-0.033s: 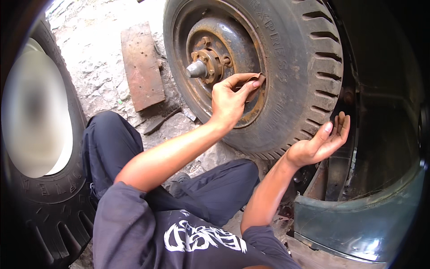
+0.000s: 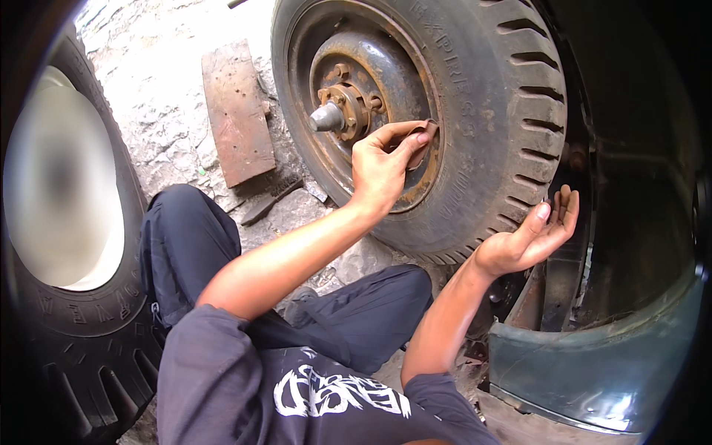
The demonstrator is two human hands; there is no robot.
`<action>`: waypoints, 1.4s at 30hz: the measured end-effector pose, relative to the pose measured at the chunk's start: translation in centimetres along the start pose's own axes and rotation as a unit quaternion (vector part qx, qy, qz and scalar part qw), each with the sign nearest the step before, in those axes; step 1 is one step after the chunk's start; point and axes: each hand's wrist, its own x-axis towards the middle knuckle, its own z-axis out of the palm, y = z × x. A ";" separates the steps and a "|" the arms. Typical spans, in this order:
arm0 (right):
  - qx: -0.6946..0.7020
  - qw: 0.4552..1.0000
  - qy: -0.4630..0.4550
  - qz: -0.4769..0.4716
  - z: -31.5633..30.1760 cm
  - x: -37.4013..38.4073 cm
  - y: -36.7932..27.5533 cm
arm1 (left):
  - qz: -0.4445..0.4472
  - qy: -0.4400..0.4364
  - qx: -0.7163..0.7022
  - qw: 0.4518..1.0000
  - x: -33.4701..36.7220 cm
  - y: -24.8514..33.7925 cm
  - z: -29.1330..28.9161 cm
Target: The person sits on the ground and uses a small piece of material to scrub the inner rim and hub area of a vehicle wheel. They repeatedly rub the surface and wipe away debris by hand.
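Pinched between the thumb and fingers of my left hand (image 2: 380,165) is a thin, folded brown sheet (image 2: 417,157), which looks like sandpaper. It sits against the inner edge of the rusty wheel rim (image 2: 424,182), where the rim meets the black tire (image 2: 475,148). Part of the sheet is hidden behind my fingers. My right hand (image 2: 528,239) is open beside the lower tread, palm turned up and fingers loosely bent, with nothing in it. At the wheel's center a hub (image 2: 347,110) with rusty bolts and a grey cone-shaped cap (image 2: 326,117) sticks out.
At the left stands another tire (image 2: 89,326) with a pale rim, blurred in its middle. A rusty, flat metal plate (image 2: 237,111) with holes lies on the rough stone ground (image 2: 159,104). A dark green body panel (image 2: 571,371) curves along the right, close to my right forearm.
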 end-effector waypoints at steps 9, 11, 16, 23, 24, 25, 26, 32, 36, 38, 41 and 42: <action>0.048 0.998 -0.030 0.009 0.1 0.0 0.5 | 0.045 0.006 0.059 0.997 -0.9 -6.7 -1.2; 0.059 0.997 -0.038 0.010 0.2 0.1 0.3 | 0.048 0.016 0.014 0.999 -0.8 -6.5 -0.7; 0.080 0.996 -0.037 0.020 0.8 0.1 0.0 | 0.055 0.015 -0.168 0.984 2.4 -5.9 1.2; 0.060 0.997 -0.049 -0.014 0.2 0.1 0.8 | 0.037 0.027 0.020 0.999 -1.6 -7.0 -0.9; 0.055 0.997 -0.049 -0.020 0.1 0.2 1.0 | 0.038 0.043 0.035 0.998 -1.0 -6.5 -0.2; 0.061 0.997 -0.048 -0.015 0.3 -0.1 1.2 | 0.037 0.065 0.055 0.996 -0.5 -5.9 0.2; 0.064 0.997 -0.045 -0.013 0.4 0.0 1.0 | 0.053 0.068 0.006 0.996 0.6 -5.5 1.2; 0.032 0.998 -0.046 -0.042 0.5 0.5 0.8 | 0.055 0.013 0.031 0.998 -2.3 -8.9 -1.5; 0.057 0.996 -0.052 -0.036 1.0 0.3 0.3 | 0.040 0.000 -0.031 0.999 -2.6 -9.9 -3.1; 0.061 0.997 -0.046 -0.027 0.4 0.0 0.9 | 0.005 0.002 -0.018 1.000 -1.5 -8.3 -1.4; 0.028 0.998 -0.040 -0.050 0.7 0.5 0.8 | 0.061 -0.015 -0.085 0.994 -0.1 -7.1 0.3; 0.016 0.998 -0.038 -0.051 0.6 0.5 0.7 | 0.057 -0.002 -0.048 0.997 -0.5 -7.2 -0.1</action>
